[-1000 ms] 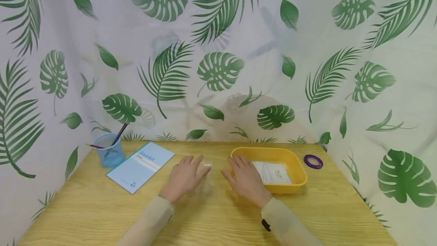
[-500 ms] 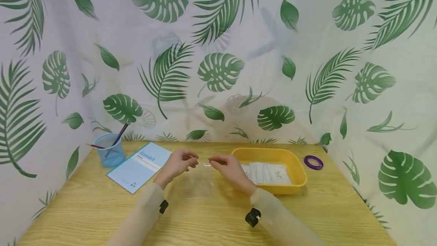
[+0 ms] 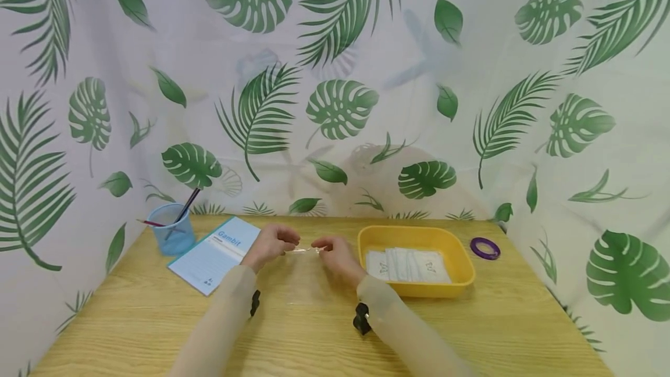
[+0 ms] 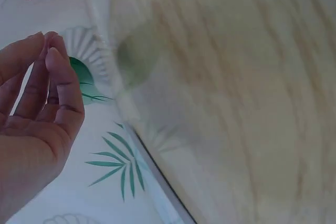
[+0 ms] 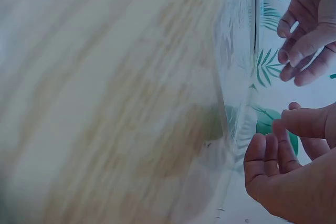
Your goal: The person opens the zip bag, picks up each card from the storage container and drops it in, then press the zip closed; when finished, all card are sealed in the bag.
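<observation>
A clear plastic bag lies over the table between my two hands, its shiny top edge running from one set of fingertips to the other. My left hand pinches that edge at its left part. The right hand pinches it a short way to the right. In the left wrist view, the left hand has thumb and fingers brought together. The right wrist view has my right hand with thumb against the index finger and the left hand above it. Film between the fingertips is barely visible.
A yellow tray holding several white packets stands right of my hands. Beyond it lies a purple ring. On the left are a pale blue notebook and a blue mesh cup with pencils. A leaf-print cloth hangs behind.
Both hands were spread flat, fingers forward, a second ago. They turned inward and took the bag's top edge by the fingertips. The right hand has since shifted left, away from the tray.
</observation>
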Motion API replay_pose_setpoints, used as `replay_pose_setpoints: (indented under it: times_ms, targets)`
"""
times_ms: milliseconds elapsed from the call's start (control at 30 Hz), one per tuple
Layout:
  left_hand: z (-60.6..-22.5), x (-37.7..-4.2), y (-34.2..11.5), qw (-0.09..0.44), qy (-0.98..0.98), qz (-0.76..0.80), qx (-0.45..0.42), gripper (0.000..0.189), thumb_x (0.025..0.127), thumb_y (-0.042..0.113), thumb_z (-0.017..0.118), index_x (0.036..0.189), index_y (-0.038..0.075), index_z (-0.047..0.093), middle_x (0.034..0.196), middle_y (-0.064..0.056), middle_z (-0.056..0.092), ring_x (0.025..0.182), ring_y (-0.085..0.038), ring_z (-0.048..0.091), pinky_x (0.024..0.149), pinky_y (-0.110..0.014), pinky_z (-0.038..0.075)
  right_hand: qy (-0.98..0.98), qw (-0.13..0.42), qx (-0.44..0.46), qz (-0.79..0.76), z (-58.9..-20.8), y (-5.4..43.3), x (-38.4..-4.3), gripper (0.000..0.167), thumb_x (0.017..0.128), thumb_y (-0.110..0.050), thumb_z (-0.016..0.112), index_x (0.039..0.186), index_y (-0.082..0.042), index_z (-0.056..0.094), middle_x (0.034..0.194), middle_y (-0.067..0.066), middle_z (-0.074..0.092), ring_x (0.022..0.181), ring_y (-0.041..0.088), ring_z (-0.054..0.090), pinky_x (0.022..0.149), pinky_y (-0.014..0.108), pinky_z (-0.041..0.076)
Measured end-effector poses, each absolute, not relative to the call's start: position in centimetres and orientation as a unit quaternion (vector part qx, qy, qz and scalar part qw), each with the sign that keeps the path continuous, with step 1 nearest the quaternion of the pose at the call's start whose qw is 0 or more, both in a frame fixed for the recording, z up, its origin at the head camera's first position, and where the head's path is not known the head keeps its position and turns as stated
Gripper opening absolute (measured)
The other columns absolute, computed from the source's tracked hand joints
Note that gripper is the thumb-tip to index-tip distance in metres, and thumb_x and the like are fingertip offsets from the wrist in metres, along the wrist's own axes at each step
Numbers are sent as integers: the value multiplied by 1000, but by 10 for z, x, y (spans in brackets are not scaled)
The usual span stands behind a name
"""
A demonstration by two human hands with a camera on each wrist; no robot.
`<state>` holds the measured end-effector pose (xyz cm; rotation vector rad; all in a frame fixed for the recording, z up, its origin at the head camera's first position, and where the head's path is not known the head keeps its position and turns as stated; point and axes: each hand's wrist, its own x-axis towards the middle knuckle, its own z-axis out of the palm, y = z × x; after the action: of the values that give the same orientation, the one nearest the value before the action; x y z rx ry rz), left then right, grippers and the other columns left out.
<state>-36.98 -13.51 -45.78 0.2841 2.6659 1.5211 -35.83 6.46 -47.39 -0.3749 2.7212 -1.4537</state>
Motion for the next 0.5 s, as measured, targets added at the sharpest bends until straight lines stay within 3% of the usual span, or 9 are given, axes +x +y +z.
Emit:
replay_pose_setpoints:
  times_ms: [100,233,500]
  targets:
    - [-460,-376,-136,29,878,467,100,20,85,-6,67,105,-4,72,99,-14,73,88,-21,67,70,-31,59,876,24,-97,-472,-474,62,-362,31,87,5,56,110,-7,73,112,13,69,87,20,57,66,23,48]
    - [-464,-383,-136,36,892,436,110,20,82,-8,69,101,-2,74,98,-15,73,84,-19,64,69,-27,58,872,39,-83,-481,-476,61,-366,33,86,6,55,112,-5,72,115,15,68,88,20,56,64,21,44]
    - [-470,-390,-137,89,893,426,119,31,76,-12,70,105,-2,73,101,-14,72,87,-17,62,74,-26,56,880,36,-86,-465,-483,62,-371,44,74,12,48,107,-3,74,120,14,68,114,28,58,90,36,51]
